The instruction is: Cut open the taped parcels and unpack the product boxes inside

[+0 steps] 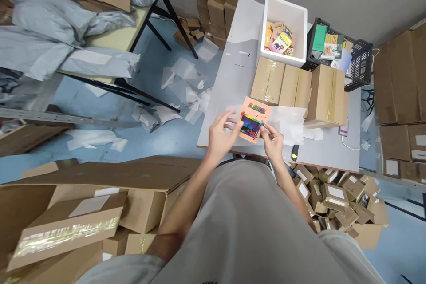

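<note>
The right hand pinches the lower right corner of a flat, rectangular orange card with a dark, rainbow-edged picture, thumb on its face. The left hand is loosely curled, its thumb at the card's left edge; whether it grips cannot be told. The card is above the grey tabletop, close to the near edge, toward the near left corner. A black-and-yellow cutter lies at the near edge.

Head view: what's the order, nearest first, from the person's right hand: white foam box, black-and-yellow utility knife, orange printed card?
1. Orange printed card: in the right hand.
2. Black-and-yellow utility knife: rightward, on the grey table.
3. White foam box: farther up the table.
</note>
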